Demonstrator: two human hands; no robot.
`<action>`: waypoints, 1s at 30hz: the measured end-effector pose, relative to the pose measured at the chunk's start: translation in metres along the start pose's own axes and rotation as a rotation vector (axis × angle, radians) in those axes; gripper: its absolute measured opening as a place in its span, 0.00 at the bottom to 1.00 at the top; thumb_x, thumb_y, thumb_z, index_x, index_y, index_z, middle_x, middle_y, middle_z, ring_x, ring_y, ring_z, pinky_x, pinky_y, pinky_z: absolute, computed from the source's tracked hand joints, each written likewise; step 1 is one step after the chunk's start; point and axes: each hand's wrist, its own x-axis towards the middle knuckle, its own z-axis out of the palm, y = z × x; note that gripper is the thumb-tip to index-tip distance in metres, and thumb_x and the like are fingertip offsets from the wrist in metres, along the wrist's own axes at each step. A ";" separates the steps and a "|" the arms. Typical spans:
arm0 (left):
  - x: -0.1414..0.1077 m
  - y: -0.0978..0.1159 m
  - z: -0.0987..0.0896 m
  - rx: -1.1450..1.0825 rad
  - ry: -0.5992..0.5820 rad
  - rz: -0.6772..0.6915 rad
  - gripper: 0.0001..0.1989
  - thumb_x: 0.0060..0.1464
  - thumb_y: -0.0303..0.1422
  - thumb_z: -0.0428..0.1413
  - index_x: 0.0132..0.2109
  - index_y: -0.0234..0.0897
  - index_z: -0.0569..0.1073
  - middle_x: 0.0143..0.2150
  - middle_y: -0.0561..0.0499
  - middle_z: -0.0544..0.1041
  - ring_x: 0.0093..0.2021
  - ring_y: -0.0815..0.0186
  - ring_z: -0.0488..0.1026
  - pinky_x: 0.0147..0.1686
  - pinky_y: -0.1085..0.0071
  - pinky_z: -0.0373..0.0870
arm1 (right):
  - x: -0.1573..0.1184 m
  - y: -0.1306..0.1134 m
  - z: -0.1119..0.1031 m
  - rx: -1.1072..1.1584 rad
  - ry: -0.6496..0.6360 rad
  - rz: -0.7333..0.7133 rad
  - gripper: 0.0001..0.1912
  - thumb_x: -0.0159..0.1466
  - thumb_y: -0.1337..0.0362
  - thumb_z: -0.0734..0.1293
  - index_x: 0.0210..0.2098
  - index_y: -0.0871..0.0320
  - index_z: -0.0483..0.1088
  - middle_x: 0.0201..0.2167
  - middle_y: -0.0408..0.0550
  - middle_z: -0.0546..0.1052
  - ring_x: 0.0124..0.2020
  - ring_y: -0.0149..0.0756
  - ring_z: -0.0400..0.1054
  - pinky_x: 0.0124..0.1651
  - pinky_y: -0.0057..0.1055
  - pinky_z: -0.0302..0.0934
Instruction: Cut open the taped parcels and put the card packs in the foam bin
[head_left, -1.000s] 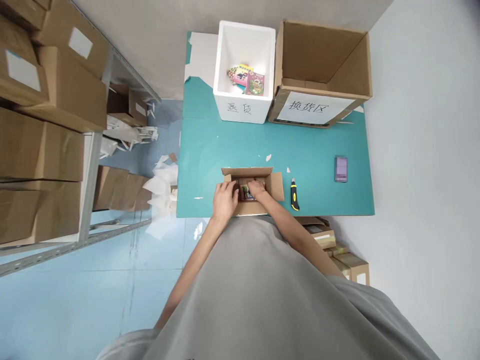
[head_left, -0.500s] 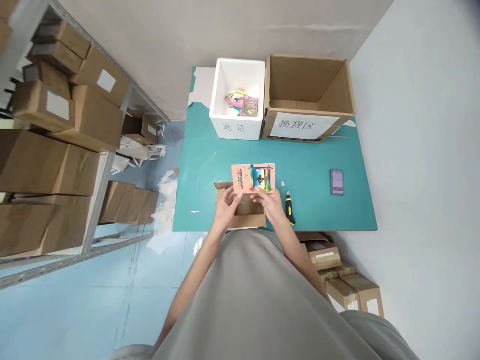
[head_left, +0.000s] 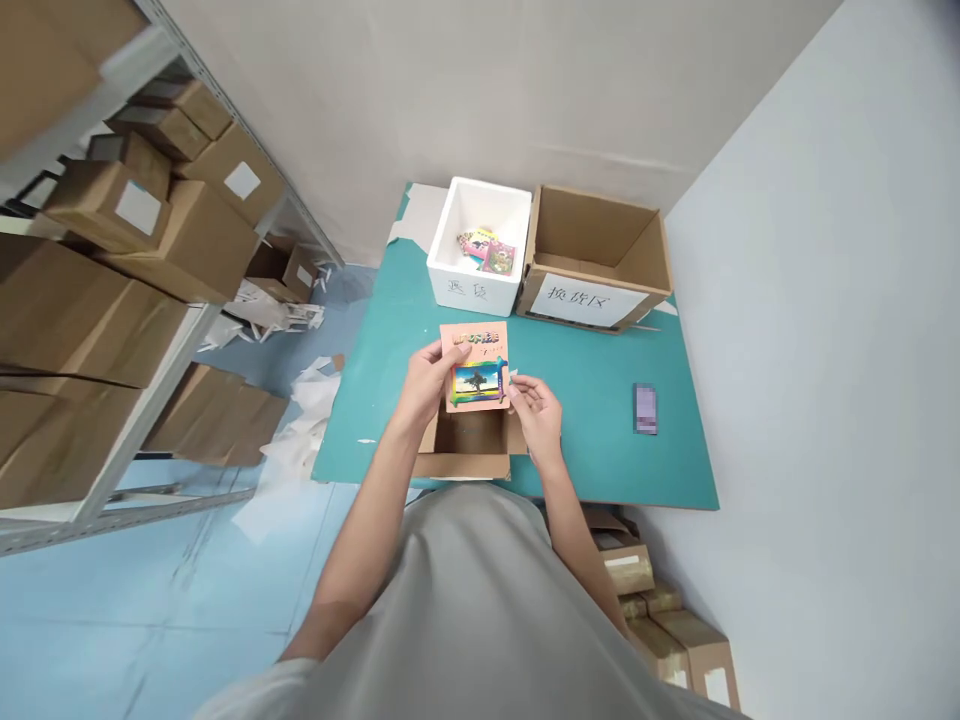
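A pink booklet (head_left: 478, 340) with a framed picture of a tree on its cover is held upright over a small open cardboard box (head_left: 469, 465). My left hand (head_left: 426, 380) is closed on the booklet's left edge, thumb across the front. At the opposite edge, my right hand (head_left: 536, 408) pinches the booklet near its right side with curled fingers. Beneath the booklet, the box stands at the table's front edge with its flaps spread, and its inside is partly covered from view.
On the green table (head_left: 405, 400) stand a white foam box (head_left: 472, 293) with colourful packets inside and a large labelled cardboard box (head_left: 581, 300). A blurred purple rectangular item (head_left: 645, 409) lies to the right. Loaded shelves (head_left: 187, 370) stand left; cartons (head_left: 675, 625) sit below right.
The booklet has been turned from sideways to upright lettering, and my left hand has moved up its side. The view has shifted; the yellow-black utility knife is now hidden from sight.
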 end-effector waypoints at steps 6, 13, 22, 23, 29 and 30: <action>0.014 0.069 0.032 -0.194 -0.069 0.258 0.30 0.53 0.54 0.71 0.51 0.35 0.82 0.51 0.41 0.86 0.55 0.46 0.83 0.53 0.56 0.83 | 0.048 -0.065 0.047 -0.019 0.046 -0.252 0.19 0.62 0.47 0.77 0.43 0.54 0.79 0.38 0.47 0.83 0.33 0.35 0.76 0.35 0.31 0.74; 0.001 0.084 0.027 -0.265 -0.302 0.269 0.33 0.63 0.59 0.57 0.60 0.38 0.79 0.62 0.40 0.81 0.67 0.43 0.75 0.63 0.45 0.77 | 0.067 -0.097 0.082 0.084 0.044 -0.179 0.19 0.57 0.49 0.79 0.41 0.54 0.81 0.39 0.48 0.85 0.36 0.38 0.77 0.36 0.33 0.75; 0.016 0.062 -0.012 -0.342 -0.172 0.097 0.28 0.46 0.38 0.75 0.54 0.37 0.80 0.55 0.41 0.85 0.51 0.55 0.85 0.47 0.62 0.84 | 0.035 -0.067 0.118 0.154 -0.132 0.046 0.25 0.54 0.47 0.82 0.44 0.55 0.81 0.42 0.50 0.86 0.40 0.43 0.83 0.43 0.39 0.81; 0.017 0.063 -0.017 -0.341 -0.140 0.112 0.30 0.45 0.38 0.77 0.54 0.36 0.80 0.54 0.41 0.85 0.50 0.55 0.85 0.47 0.62 0.84 | 0.035 -0.066 0.117 0.131 -0.133 0.059 0.26 0.53 0.47 0.83 0.45 0.55 0.82 0.42 0.51 0.86 0.41 0.45 0.83 0.43 0.41 0.81; 0.010 0.078 -0.040 -0.240 0.078 0.288 0.33 0.41 0.43 0.79 0.54 0.36 0.81 0.55 0.39 0.85 0.54 0.52 0.84 0.50 0.59 0.84 | 0.025 -0.083 0.117 -0.048 0.158 -0.212 0.21 0.66 0.48 0.74 0.50 0.56 0.80 0.51 0.55 0.85 0.54 0.48 0.80 0.55 0.46 0.79; 0.007 0.082 -0.043 -0.204 0.105 0.337 0.32 0.42 0.43 0.78 0.53 0.36 0.82 0.54 0.39 0.85 0.53 0.52 0.84 0.50 0.59 0.84 | 0.019 -0.087 0.122 -0.097 0.224 -0.304 0.20 0.69 0.48 0.71 0.52 0.55 0.80 0.54 0.56 0.84 0.58 0.48 0.78 0.59 0.47 0.76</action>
